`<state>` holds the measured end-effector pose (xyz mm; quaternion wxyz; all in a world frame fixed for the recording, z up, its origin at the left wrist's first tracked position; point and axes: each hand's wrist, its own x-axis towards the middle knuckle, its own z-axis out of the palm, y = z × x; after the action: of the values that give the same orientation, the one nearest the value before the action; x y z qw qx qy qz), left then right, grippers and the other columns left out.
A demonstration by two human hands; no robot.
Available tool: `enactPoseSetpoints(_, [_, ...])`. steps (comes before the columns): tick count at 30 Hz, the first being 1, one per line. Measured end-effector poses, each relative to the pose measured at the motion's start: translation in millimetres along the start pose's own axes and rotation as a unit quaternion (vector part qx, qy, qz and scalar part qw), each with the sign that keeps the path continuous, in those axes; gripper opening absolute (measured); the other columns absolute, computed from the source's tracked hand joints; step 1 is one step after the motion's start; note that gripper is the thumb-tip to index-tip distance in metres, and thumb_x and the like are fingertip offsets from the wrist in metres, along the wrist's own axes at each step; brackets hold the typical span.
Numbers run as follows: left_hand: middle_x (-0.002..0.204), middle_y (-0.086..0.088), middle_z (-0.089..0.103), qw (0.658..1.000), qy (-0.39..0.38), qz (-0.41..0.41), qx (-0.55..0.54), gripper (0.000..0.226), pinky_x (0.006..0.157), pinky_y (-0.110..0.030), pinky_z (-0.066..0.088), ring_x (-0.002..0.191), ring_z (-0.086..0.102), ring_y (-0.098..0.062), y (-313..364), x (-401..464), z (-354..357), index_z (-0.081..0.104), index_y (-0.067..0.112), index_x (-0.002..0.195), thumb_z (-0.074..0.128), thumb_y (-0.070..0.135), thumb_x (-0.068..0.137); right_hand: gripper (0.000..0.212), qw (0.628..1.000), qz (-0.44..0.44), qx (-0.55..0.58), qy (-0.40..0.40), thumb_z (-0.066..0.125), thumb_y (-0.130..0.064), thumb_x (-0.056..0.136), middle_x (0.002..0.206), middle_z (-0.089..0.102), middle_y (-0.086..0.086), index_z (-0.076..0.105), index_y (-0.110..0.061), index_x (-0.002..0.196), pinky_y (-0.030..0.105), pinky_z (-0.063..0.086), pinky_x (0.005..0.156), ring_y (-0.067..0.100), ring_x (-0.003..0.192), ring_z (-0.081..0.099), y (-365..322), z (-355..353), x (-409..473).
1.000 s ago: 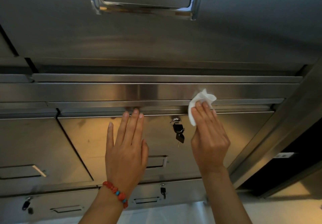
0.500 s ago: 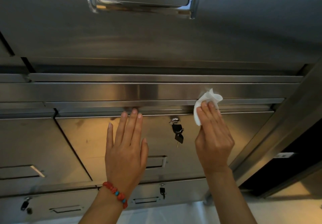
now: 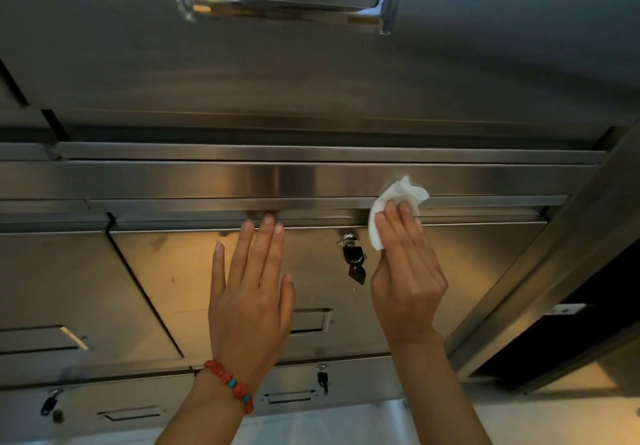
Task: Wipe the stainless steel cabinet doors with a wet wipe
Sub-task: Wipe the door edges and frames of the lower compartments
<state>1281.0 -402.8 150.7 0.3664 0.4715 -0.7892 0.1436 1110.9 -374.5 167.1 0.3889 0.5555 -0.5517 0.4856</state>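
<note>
— What's moved just now?
— Your left hand (image 3: 251,301) stays flat, fingers straight, on the cabinet door (image 3: 450,271). The keys (image 3: 355,263) hang between. Your right hand (image 3: 407,271), pressing the wet wipe (image 3: 398,204), slid right, then back.
— Meaning?
— You're scrubbing that top edge; most of the door probably remains.

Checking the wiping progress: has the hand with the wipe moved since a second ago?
Yes. The right hand with the wet wipe has slid rightward along the door's top edge, farther from the keys hanging in the lock.
</note>
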Motion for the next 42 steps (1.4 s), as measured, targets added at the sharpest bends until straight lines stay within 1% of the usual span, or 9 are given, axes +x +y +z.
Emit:
enactPoseSetpoints(5, [0.145, -0.010, 0.034, 1.000, -0.002, 0.004, 0.005, 0.052, 0.111, -0.047, 0.015, 0.136, 0.026, -0.023, -0.7, 0.2, -0.9, 0.041, 0.005, 0.137, 0.036, 0.026, 0.090, 0.023, 0.998, -0.050, -0.004, -0.034, 0.051, 0.005, 0.093, 0.117, 0.063, 0.016, 0.067, 0.003, 0.108, 0.043, 0.049, 0.095, 0.028, 0.114, 0.058, 9.1, -4.0, 2.0])
enactPoseSetpoints(11, [0.145, -0.009, 0.031, 1.000, 0.000, 0.006, 0.004, 0.052, 0.111, -0.046, 0.014, 0.136, 0.026, -0.023, -0.8, 0.5, -2.1, 0.036, 0.006, 0.138, 0.035, 0.026, 0.090, 0.027, 0.999, 0.006, -0.034, -0.013, 0.042, -0.003, 0.099, 0.116, 0.061, 0.022, 0.065, 0.008, 0.107, 0.051, 0.051, 0.089, 0.035, 0.113, 0.056, 47.7, -20.2, 1.4])
enactPoseSetpoints(17, [0.145, -0.008, 0.029, 1.000, -0.006, 0.003, 0.001, 0.052, 0.112, -0.045, 0.012, 0.136, 0.024, -0.022, 0.0, 0.5, -3.0, 0.033, 0.007, 0.138, 0.036, 0.026, 0.090, 0.028, 0.999, 0.015, -0.036, -0.015, 0.041, -0.005, 0.100, 0.116, 0.060, 0.022, 0.065, 0.008, 0.108, 0.047, 0.050, 0.092, 0.036, 0.112, 0.057, 40.4, -18.9, 0.7])
enactPoseSetpoints(21, [0.145, -0.008, 0.029, 1.000, -0.008, 0.001, 0.001, 0.053, 0.112, -0.045, 0.012, 0.136, 0.024, -0.023, 0.5, 0.5, -2.8, 0.033, 0.007, 0.138, 0.036, 0.026, 0.089, 0.022, 0.998, -0.033, -0.037, -0.044, 0.049, 0.003, 0.094, 0.116, 0.061, 0.022, 0.065, 0.007, 0.108, 0.049, 0.050, 0.091, 0.035, 0.111, 0.058, 43.3, -22.0, 0.5])
enactPoseSetpoints(27, [0.145, -0.008, 0.029, 1.000, -0.010, 0.003, 0.001, 0.053, 0.111, -0.046, 0.014, 0.136, 0.025, -0.023, 0.3, 0.8, -3.7, 0.034, 0.006, 0.138, 0.036, 0.026, 0.089, 0.028, 0.996, 0.050, -0.071, -0.001, 0.047, 0.018, 0.086, 0.114, 0.062, 0.023, 0.064, 0.011, 0.107, 0.049, 0.051, 0.089, 0.037, 0.111, 0.057, 64.5, -31.8, -0.1])
enactPoseSetpoints(32, [0.145, -0.009, 0.032, 1.000, -0.007, -0.005, 0.002, 0.053, 0.111, -0.047, 0.016, 0.136, 0.025, -0.023, 2.3, 0.8, -2.5, 0.036, 0.005, 0.138, 0.036, 0.026, 0.089, 0.027, 0.998, 0.015, -0.057, -0.029, 0.041, 0.003, 0.096, 0.114, 0.062, 0.025, 0.065, 0.012, 0.107, 0.049, 0.051, 0.090, 0.039, 0.109, 0.059, 57.7, -31.2, 1.7])
enactPoseSetpoints(35, [0.144, -0.011, 0.034, 1.000, -0.007, -0.008, 0.001, 0.053, 0.111, -0.046, 0.015, 0.136, 0.026, -0.025, 3.2, 0.5, -1.3, 0.038, 0.004, 0.138, 0.035, 0.026, 0.089, 0.026, 0.997, -0.007, -0.062, -0.042, 0.043, 0.002, 0.097, 0.115, 0.061, 0.025, 0.065, 0.010, 0.107, 0.050, 0.052, 0.088, 0.038, 0.110, 0.059, 65.3, -34.9, 3.0])
enactPoseSetpoints(39, [0.145, -0.010, 0.031, 1.000, -0.010, -0.007, 0.005, 0.054, 0.112, -0.045, 0.013, 0.136, 0.025, -0.024, 3.1, 1.1, -0.3, 0.037, 0.004, 0.138, 0.035, 0.027, 0.089, 0.032, 0.997, 0.023, -0.074, -0.017, 0.038, -0.004, 0.101, 0.114, 0.061, 0.025, 0.065, 0.011, 0.106, 0.048, 0.052, 0.088, 0.039, 0.109, 0.059, 70.9, -36.8, 5.3])
enactPoseSetpoints(42, [0.145, -0.011, 0.034, 1.000, -0.004, -0.010, 0.006, 0.054, 0.112, -0.045, 0.013, 0.136, 0.025, -0.025, 2.8, 0.3, -0.4, 0.038, 0.004, 0.138, 0.035, 0.027, 0.090, 0.032, 0.997, 0.020, -0.066, -0.020, 0.037, -0.003, 0.100, 0.114, 0.061, 0.026, 0.064, 0.012, 0.107, 0.047, 0.051, 0.090, 0.039, 0.110, 0.058, 64.0, -33.2, 3.4])
